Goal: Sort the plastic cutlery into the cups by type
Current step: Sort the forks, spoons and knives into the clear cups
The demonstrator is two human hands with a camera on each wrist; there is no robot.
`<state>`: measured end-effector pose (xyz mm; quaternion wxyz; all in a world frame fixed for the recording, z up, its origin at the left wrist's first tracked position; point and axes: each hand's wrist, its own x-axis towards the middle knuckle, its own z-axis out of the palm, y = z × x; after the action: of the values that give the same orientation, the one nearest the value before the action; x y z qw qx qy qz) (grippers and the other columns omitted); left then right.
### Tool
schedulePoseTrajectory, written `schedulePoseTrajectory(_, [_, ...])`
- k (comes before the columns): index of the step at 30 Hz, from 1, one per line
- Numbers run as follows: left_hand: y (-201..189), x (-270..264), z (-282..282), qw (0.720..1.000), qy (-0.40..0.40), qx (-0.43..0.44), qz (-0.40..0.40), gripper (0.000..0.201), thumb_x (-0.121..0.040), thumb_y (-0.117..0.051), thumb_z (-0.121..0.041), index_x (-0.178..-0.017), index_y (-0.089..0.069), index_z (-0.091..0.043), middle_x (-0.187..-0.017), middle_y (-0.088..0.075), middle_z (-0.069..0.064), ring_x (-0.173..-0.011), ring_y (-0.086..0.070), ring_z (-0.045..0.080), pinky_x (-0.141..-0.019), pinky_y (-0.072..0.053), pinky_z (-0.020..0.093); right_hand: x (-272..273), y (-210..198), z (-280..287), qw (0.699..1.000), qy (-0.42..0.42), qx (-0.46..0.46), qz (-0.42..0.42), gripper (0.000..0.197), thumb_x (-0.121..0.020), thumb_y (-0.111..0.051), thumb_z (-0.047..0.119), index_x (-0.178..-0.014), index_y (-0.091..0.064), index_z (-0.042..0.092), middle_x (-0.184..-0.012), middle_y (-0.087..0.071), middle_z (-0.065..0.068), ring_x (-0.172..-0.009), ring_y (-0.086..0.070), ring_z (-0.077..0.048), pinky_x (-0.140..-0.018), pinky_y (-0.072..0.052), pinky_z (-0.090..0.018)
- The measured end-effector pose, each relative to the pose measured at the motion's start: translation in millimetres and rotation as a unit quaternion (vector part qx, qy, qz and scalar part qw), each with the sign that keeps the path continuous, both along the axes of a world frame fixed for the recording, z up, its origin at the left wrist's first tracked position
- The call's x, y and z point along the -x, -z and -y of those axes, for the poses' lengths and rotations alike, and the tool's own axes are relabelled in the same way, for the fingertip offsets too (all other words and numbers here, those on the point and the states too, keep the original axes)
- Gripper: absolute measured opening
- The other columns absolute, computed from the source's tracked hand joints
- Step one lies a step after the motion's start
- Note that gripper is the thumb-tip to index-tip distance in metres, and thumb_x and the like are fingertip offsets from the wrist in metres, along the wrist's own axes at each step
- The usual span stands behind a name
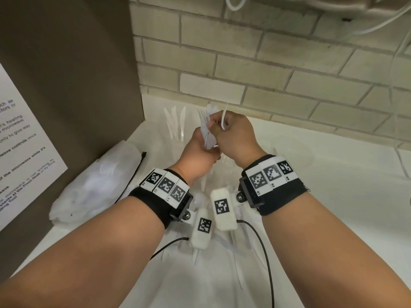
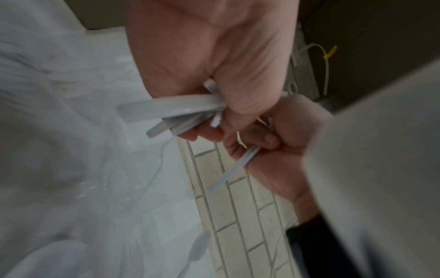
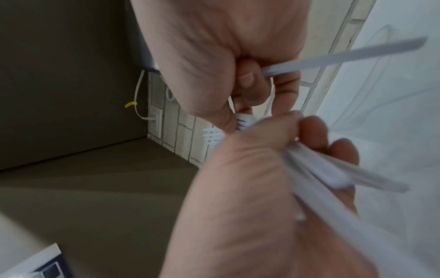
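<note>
Beside "microwave" notice [image 1: 24,138], left hand [image 1: 198,152] grips forks [image 1: 205,130].

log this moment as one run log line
phase: sorting | left hand: grips bundle of forks | right hand: holds one utensil | knives: in clear cup

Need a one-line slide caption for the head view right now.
Left hand grips a bundle of white plastic forks; right hand holds one white utensil above the white counter.
</note>
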<state>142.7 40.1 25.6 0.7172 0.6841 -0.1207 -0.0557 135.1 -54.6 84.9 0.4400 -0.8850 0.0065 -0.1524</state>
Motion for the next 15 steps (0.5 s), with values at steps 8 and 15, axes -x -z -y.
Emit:
schedulePoseTrajectory(8, [-5.7,1.5,-10.3,0.934,0.133,0.297,-0.148,0.047,-0.085,-0.046,-0.017,-0.131,-0.049,-0.007,-0.105,-0.063,0.009,-0.092,-0.062,0.021,-0.076,-0.054,0.031,0.9,11.0,5.9,0.999,-0.009,-0.040,0.012,0.009,-0.095,-0.055,0.018,-0.099,-0.062,0.016,-0.086,-0.063,0.003,-0.078,-0.058,-0.013,-0.067,-0.043,-0.018])
schedulePoseTrajectory(15, [-1.9,-5.6,-9.3,0.935,0.103,0.276,-0.197,0.046,-0.099,-0.034,-0.031,-0.138,-0.049,-0.010,-0.102,-0.063,0.005,-0.095,-0.056,0.025,-0.092,-0.043,0.045,5.5,19.5,13.7,0.998,-0.037,-0.054,-0.005,0.011,-0.096,-0.053,0.012,-0.098,-0.061,0.018,-0.083,-0.063,0.008,-0.074,-0.057,-0.003,-0.064,-0.043,-0.006])
